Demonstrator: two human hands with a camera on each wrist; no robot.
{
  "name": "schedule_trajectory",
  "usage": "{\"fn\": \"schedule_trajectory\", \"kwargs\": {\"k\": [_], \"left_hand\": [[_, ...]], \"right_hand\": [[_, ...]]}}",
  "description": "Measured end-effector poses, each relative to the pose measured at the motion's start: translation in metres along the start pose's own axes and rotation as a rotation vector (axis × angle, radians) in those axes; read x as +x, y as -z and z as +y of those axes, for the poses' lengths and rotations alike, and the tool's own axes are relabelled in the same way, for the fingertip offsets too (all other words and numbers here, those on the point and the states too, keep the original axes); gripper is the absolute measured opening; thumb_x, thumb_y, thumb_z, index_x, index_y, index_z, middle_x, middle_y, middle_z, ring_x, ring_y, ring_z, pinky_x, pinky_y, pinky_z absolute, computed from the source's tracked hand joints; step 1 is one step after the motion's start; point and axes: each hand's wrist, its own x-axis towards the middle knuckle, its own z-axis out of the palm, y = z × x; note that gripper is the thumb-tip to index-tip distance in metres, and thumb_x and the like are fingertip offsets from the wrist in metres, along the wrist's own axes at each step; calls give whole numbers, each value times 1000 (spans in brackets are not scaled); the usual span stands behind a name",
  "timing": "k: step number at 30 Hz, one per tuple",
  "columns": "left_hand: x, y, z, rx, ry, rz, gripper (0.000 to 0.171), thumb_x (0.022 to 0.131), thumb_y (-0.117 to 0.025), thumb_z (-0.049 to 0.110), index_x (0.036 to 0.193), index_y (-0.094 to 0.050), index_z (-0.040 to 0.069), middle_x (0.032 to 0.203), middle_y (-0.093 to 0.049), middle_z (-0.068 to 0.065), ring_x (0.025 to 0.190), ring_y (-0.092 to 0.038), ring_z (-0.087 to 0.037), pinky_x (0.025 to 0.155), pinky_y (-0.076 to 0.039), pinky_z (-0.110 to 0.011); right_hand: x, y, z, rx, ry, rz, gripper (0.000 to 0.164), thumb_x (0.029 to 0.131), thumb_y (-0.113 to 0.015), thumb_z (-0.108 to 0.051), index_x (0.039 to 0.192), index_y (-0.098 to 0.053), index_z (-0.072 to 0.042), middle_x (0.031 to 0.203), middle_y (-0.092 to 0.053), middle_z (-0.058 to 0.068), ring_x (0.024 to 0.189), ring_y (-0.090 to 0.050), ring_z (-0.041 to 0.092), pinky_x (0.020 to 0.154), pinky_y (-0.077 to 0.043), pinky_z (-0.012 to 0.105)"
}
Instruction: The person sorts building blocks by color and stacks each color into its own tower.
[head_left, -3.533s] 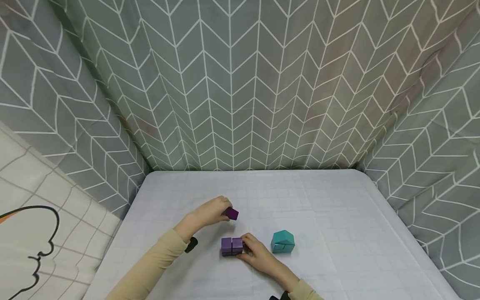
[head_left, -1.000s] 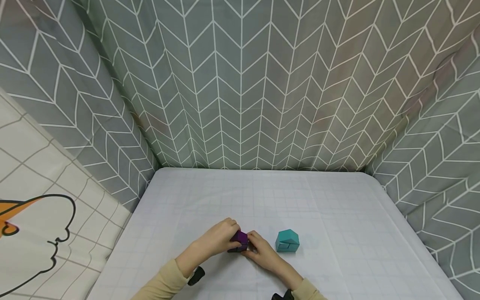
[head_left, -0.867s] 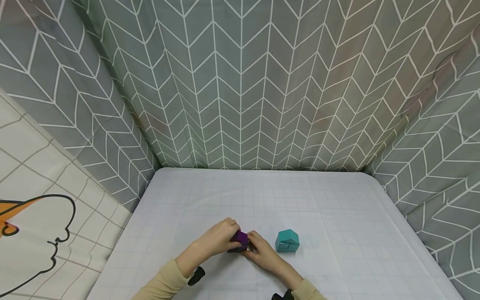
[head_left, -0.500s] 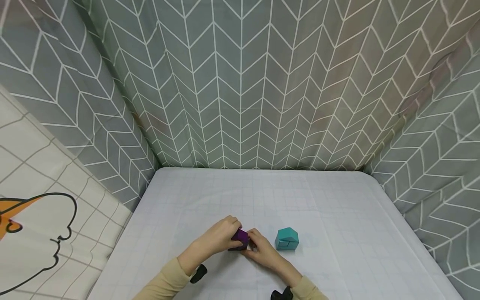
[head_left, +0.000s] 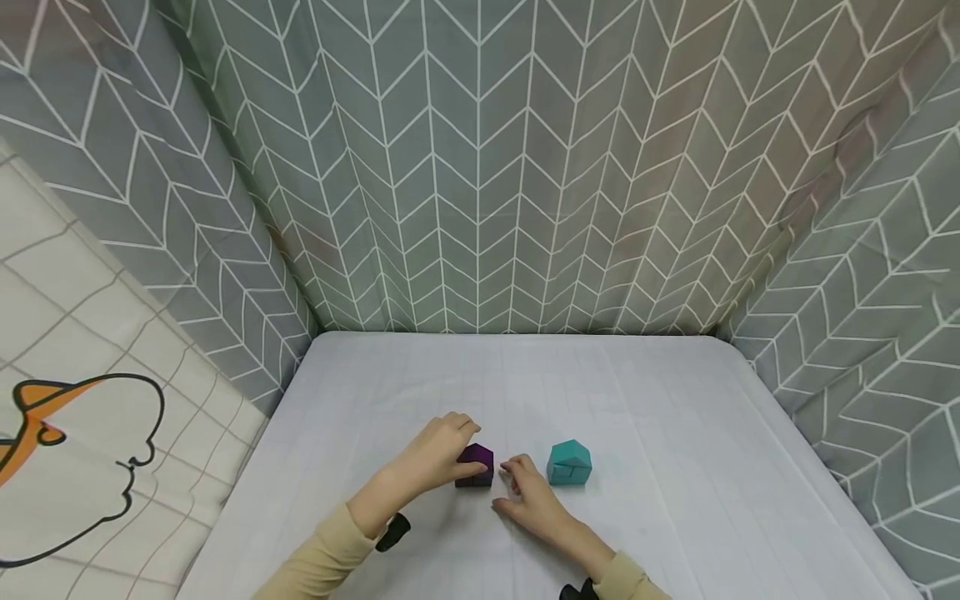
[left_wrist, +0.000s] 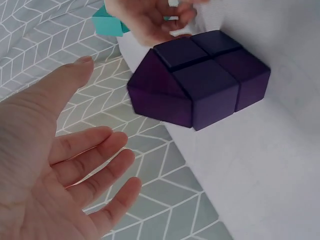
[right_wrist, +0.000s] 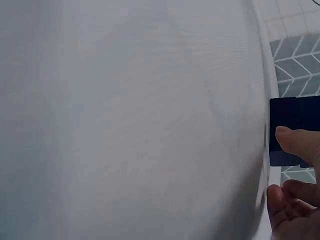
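A dark purple block house [head_left: 475, 467], made of several cubes with a wedge-shaped roof piece at one end, stands on the white table. My left hand [head_left: 438, 454] is just beside it, thumb and fingers spread. In the left wrist view a gap shows between that left hand [left_wrist: 75, 165] and the purple blocks [left_wrist: 205, 82]. My right hand [head_left: 536, 504] lies to the right of the blocks, apart from them, its fingers loosely bent around nothing. In the right wrist view the right thumb [right_wrist: 297, 142] overlaps the dark blocks [right_wrist: 284, 112].
A teal block house [head_left: 569, 463] of similar shape stands right of my right hand. The white-covered table [head_left: 675, 467] reaches back to a grey patterned curtain [head_left: 480, 208]. Similar curtains hang on both sides.
Earlier, my left hand brought a purple roof block over and set it against the cubes while my right hand steadied them. Now both hands have let go, and the right has drawn away.
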Motion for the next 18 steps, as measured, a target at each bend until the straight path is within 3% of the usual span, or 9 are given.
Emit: {"fn": "schedule_trajectory", "kwargs": {"k": [5, 11, 15, 18], "left_hand": [[8, 20, -5, 45, 44, -28, 58, 74, -64, 51, 107, -59, 3, 104, -58, -7, 96, -53, -20, 76, -46, -38], [24, 65, -17, 44, 28, 68, 52, 77, -64, 45, 106, -59, 2, 103, -59, -9, 98, -54, -24, 77, -45, -40], [43, 100, -28, 54, 17, 105, 46, 83, -60, 38, 109, -58, -1, 106, -58, -13, 101, -53, -27, 84, -43, -41], [61, 126, -38, 61, 19, 107, 44, 88, -53, 34, 114, -55, -2, 112, -57, -15, 106, -51, -28, 89, -40, -40]], "right_hand": [[-2, 27, -15, -77, 12, -73, 54, 72, -73, -18, 111, -49, 10, 103, -46, 11, 79, -49, 15, 66, -45, 22], [4, 88, -46, -255, 96, -186, 53, 72, -74, -26, 107, -53, 8, 99, -49, 9, 80, -52, 15, 68, -47, 24], [18, 140, -65, -368, 169, -174, 55, 72, -73, -30, 107, -54, 8, 100, -50, 10, 87, -53, 18, 73, -48, 28], [38, 179, -73, -431, 213, -116, 55, 73, -72, -31, 108, -54, 8, 100, -51, 13, 90, -53, 23, 77, -48, 32]]}}
